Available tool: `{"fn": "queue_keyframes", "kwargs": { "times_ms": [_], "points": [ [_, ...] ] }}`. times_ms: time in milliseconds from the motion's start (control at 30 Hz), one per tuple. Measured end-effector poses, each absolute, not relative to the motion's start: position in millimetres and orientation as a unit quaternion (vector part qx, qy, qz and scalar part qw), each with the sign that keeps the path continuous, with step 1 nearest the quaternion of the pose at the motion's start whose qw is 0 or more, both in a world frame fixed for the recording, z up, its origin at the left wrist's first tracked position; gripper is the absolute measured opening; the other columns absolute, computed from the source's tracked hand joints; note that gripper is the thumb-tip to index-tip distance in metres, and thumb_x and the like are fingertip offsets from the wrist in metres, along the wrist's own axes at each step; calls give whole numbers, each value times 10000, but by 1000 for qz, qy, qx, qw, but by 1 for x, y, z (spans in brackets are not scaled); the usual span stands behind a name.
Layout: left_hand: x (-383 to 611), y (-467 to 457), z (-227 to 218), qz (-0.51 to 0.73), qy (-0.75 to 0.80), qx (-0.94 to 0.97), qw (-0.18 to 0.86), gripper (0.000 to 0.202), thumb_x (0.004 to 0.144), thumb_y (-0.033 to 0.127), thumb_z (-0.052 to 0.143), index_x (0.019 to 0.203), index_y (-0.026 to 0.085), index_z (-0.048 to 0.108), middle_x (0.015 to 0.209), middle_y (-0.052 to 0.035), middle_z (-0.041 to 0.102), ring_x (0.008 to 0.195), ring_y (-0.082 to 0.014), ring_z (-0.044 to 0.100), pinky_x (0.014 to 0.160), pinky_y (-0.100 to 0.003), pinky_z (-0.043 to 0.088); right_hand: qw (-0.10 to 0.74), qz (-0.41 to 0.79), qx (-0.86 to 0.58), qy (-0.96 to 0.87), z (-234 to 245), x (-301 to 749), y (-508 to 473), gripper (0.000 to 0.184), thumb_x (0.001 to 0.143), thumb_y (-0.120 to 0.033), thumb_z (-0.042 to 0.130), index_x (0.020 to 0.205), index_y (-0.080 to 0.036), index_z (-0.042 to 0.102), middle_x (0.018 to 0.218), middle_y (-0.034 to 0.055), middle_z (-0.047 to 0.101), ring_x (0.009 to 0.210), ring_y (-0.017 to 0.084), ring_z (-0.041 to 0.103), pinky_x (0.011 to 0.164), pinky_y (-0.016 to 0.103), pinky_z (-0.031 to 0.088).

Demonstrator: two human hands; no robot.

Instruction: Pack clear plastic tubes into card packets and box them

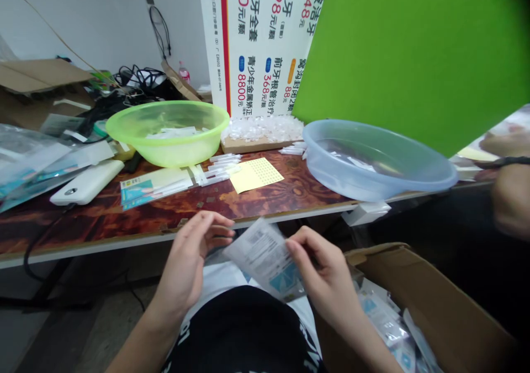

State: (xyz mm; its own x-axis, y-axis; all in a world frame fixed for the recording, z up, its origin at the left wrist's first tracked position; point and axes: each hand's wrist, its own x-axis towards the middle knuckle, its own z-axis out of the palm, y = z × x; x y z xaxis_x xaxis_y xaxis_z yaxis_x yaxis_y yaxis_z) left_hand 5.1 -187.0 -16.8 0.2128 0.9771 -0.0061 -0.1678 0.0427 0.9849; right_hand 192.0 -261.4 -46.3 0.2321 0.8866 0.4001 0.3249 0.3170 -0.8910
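Note:
Between thumb and fingers, my right hand (pixel 325 271) pinches the edge of a small clear packet (pixel 265 257) with printed text and a blue patch. The packet is tilted above my lap. My left hand (pixel 199 251) is beside the packet's left corner, its fingers curved and apart, holding nothing that I can see. Beyond my hands on the table lie a yellow sticker sheet (pixel 256 175), several white tubes (pixel 219 169) and a stack of blue-and-white printed packets (pixel 155 186).
A yellow-green basin (pixel 178 155) and a blue basin (pixel 356 188) stand on the table (pixel 182 213). Between them sits a cardboard tray of clear small pieces (pixel 263 129). An open carton (pixel 430 284) of packets is at my right. Another person's hand (pixel 511 141) shows far right.

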Motion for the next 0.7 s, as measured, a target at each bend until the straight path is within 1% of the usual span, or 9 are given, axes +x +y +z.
{"fn": "queue_keyframes", "kwargs": {
  "times_ms": [67, 133, 267, 333, 400, 467, 533, 600, 700],
  "points": [
    [-1, -188, -22, 487, 377, 524, 588, 330, 878, 520, 604, 865, 195, 662, 906, -39, 671, 852, -185, 613, 737, -262, 502, 626, 298, -543, -474, -47, 195, -259, 308, 949, -398, 550, 720, -194, 520, 637, -27, 450, 563, 112, 400, 503, 233, 296],
    [-3, -192, -27, 401, 352, 600, 596, 338, 833, 535, 666, 901, 205, 670, 891, -33, 669, 847, -189, 609, 749, -271, 494, 658, 346, -537, -399, -51, 194, -254, 342, 913, -458, 601, 715, -195, 509, 629, -37, 433, 556, 106, 371, 494, 224, 286],
    [3, -199, -34, 294, 339, 670, 591, 293, 809, 427, 736, 1019, 229, 690, 934, -24, 693, 824, -173, 595, 796, -283, 466, 656, 393, -517, -386, -65, 183, -242, 368, 916, -471, 595, 698, -196, 483, 626, -32, 457, 559, 112, 400, 510, 226, 340],
    [6, -199, -35, 310, 316, 638, 630, 269, 820, 431, 722, 979, 219, 682, 874, -15, 676, 771, -157, 587, 755, -271, 474, 661, 272, -544, -440, -71, 178, -240, 249, 940, -367, 574, 760, -200, 538, 687, -5, 518, 601, 137, 470, 545, 251, 401],
    [7, -200, -35, 306, 289, 590, 688, 277, 808, 453, 726, 844, 194, 636, 741, 10, 615, 620, -118, 542, 610, -230, 456, 661, 33, -541, -520, -73, 175, -242, 33, 906, -192, 594, 908, -217, 615, 805, 32, 560, 691, 169, 530, 602, 285, 451],
    [9, -201, -35, 289, 279, 546, 735, 337, 805, 468, 719, 734, 187, 547, 617, 45, 518, 476, -75, 432, 473, -192, 370, 617, -148, -489, -599, -71, 175, -246, 330, 846, -49, 590, 1109, -246, 625, 898, 59, 557, 767, 189, 549, 646, 310, 479],
    [13, -205, -35, 279, 287, 514, 758, 386, 793, 454, 722, 671, 191, 467, 551, 71, 425, 425, -53, 332, 415, -174, 285, 558, -180, -445, -677, -66, 176, -248, 487, 836, -2, 548, 1255, -247, 586, 931, 77, 552, 795, 194, 552, 659, 318, 495],
    [19, -209, -34, 290, 301, 493, 763, 378, 762, 419, 736, 656, 188, 456, 555, 73, 381, 444, -51, 296, 412, -167, 249, 518, -166, -425, -724, -60, 176, -248, 526, 852, -7, 506, 1330, -219, 559, 932, 91, 560, 795, 195, 554, 663, 321, 504],
    [25, -213, -34, 304, 317, 493, 751, 248, 746, 373, 721, 742, 174, 574, 622, 53, 414, 493, -61, 297, 429, -170, 243, 487, -196, -413, -744, -55, 177, -247, 544, 866, -24, 480, 1377, -196, 545, 891, 94, 584, 782, 204, 551, 668, 330, 507]
  ]
}}
